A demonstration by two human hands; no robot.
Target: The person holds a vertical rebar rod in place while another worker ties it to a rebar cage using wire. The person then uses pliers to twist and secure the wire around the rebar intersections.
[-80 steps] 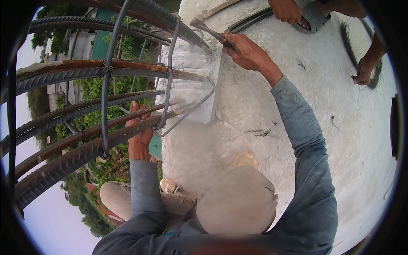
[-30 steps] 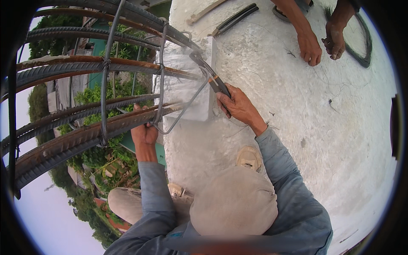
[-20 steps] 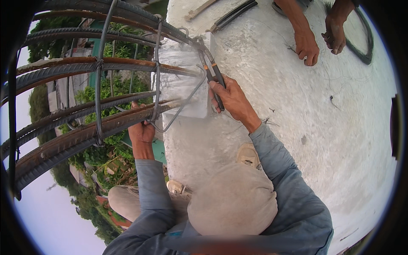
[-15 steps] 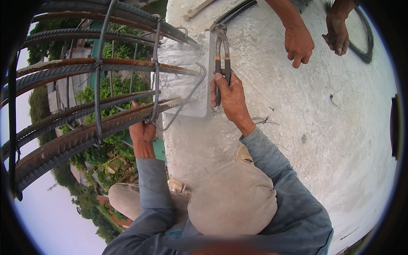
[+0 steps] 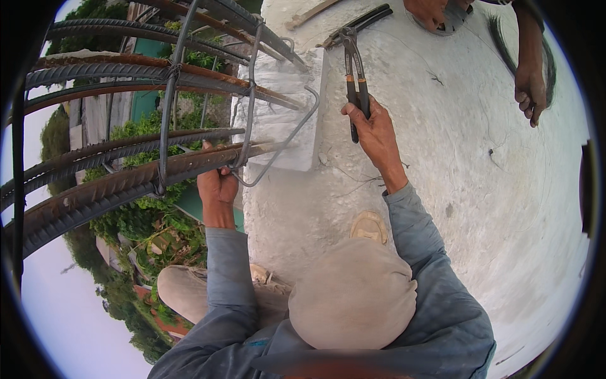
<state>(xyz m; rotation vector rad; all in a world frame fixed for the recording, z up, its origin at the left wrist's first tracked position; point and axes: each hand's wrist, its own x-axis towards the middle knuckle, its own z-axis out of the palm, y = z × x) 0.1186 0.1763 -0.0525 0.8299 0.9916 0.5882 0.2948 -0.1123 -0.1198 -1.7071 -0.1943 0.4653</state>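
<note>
White concrete point(image 5: 473, 189) lies beside the rusty rebar cage point(image 5: 145, 77). My left hand point(image 5: 218, 189) sits behind its nearest bar point(image 5: 120, 189), grip too hidden to tell; my right hand point(image 5: 379, 134) clasps pincers point(image 5: 350, 85) above the concrete, any lettering unreadably small.

Counts taken from the pale block point(image 5: 309, 151), one in number. Wearer's hands: two, the left hand point(image 5: 218, 188) to its left, the right hand point(image 5: 377, 136) to its right. Pliers point(image 5: 351, 90): one, right of it. Crossing ties point(image 5: 165, 126): at least two, one left of the block, one over its left part. Long ribbed bars point(image 5: 126, 191): several, overlapping; exact number undeterminable. Wooden strip point(image 5: 312, 14): one, above. Wire coil point(image 5: 551, 69): one, far right. Shoes point(image 5: 369, 227): two, below.
</note>
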